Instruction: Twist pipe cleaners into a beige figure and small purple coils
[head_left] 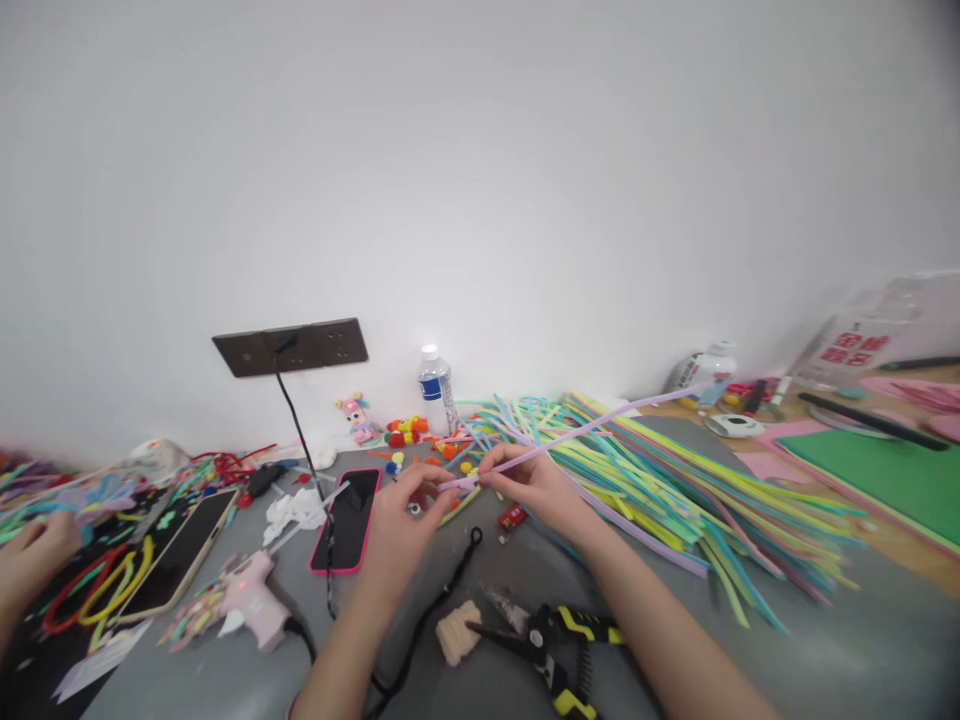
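Observation:
A long lilac pipe cleaner [585, 432] runs between my two hands over the middle of the grey mat. My left hand [409, 505] pinches its near end, thumb against fingers. Just beside it, my right hand [536, 485] is closed on the same pipe cleaner, whose free length slants up to the right past the wrist. Behind and right of my hands lies a big pile of pastel pipe cleaners [660, 490]. Below them rest pliers with black and yellow handles [551, 640] and a small beige block [457, 632].
A pink glue gun [253, 600] and a pink-cased phone [346, 525] lie to the left, with a black cord [424, 630] crossing the mat. A water bottle [437, 390] stands by the wall. Another person's hand [41, 550] works at far left. Green paper [877, 480] lies right.

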